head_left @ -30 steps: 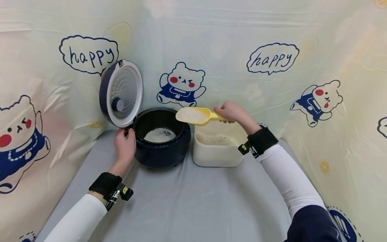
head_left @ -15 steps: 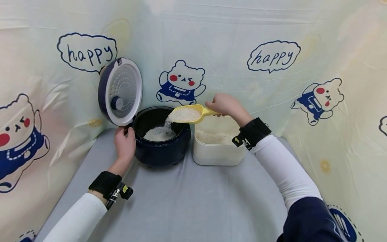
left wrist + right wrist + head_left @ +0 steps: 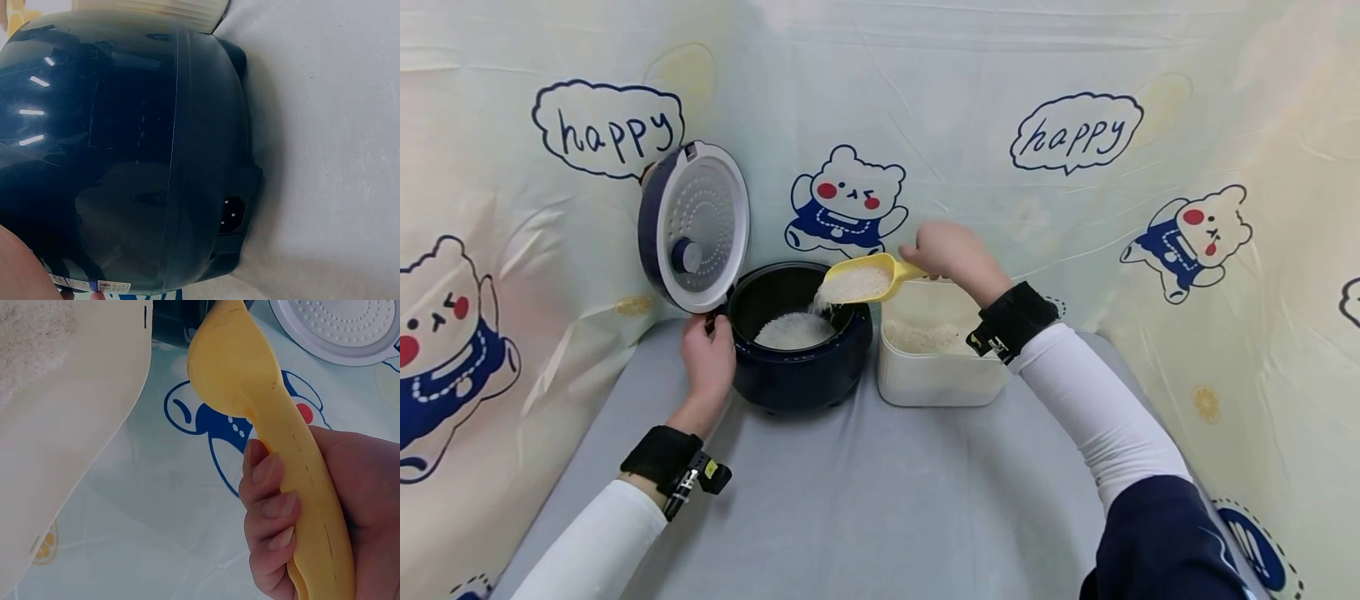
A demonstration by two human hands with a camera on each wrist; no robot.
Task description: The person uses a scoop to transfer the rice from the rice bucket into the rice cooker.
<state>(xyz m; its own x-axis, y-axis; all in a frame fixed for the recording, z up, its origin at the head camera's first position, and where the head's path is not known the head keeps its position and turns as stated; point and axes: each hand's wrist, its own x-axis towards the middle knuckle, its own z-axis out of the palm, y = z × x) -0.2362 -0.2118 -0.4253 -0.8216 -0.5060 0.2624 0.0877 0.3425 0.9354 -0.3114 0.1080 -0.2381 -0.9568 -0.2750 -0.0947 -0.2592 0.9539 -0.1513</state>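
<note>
My right hand grips the handle of a yellow scoop, its fingers curled round it in the right wrist view. White rice fills the scoop, which tips left over the dark blue rice cooker. Grains spill from its front edge onto the rice inside. The cooker's lid stands raised at the left. At the cooker's left side, below the lid hinge, my left hand holds the cooker, thumb towards me. Its fingers are partly hidden behind the cooker body.
A cream container with rice in it stands close to the right of the cooker. Both sit on a grey cloth-covered table. A printed curtain hangs directly behind. The cooker's power socket has no plug in it.
My right hand has moved left and up a little, tilting the scoop. Rice has begun pouring, and the heap inside the cooker has grown. My left hand stays in place.
</note>
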